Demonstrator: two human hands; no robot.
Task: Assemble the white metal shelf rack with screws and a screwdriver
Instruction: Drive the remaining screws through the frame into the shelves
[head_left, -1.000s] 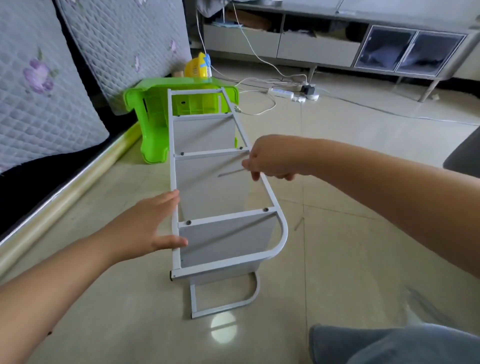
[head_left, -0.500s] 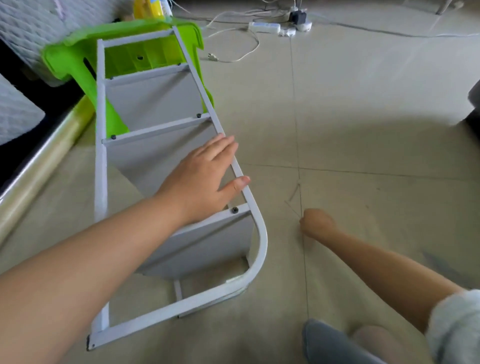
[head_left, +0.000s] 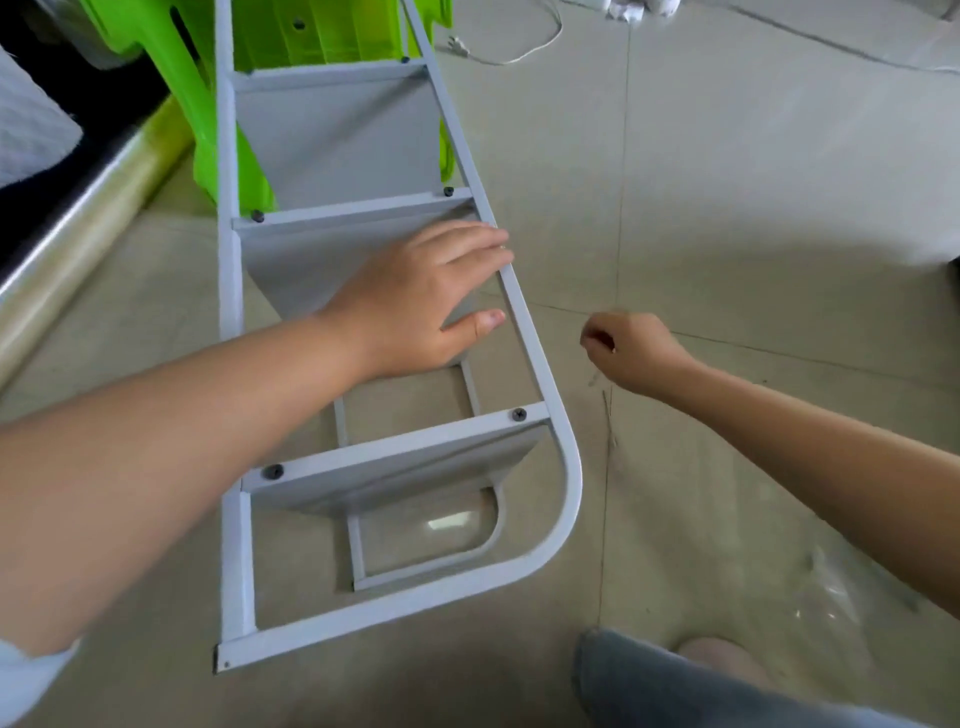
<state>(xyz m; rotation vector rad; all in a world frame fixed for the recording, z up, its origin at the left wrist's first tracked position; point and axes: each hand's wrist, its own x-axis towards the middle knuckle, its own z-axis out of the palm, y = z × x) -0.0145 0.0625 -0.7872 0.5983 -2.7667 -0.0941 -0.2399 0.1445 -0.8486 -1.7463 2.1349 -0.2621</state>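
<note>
With the left hand (head_left: 415, 306) only lying flat on the rack (head_left: 519, 332) – fingers straight – the frame may tip while the curled right hand (head_left: 631, 353) hovers to its right (contents hidden, can't tell).

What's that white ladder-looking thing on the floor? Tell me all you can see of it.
It is a white metal shelf rack lying on its side on the tiled floor. Painted tubes form a side frame with one rounded corner; flat grey shelf panels cross it, fixed by dark screws at the crossbars. Its far end sits against a green plastic stool. The person's left hand lies flat on it, fingers on the right rail. The right hand hovers beside it, not touching.
</note>
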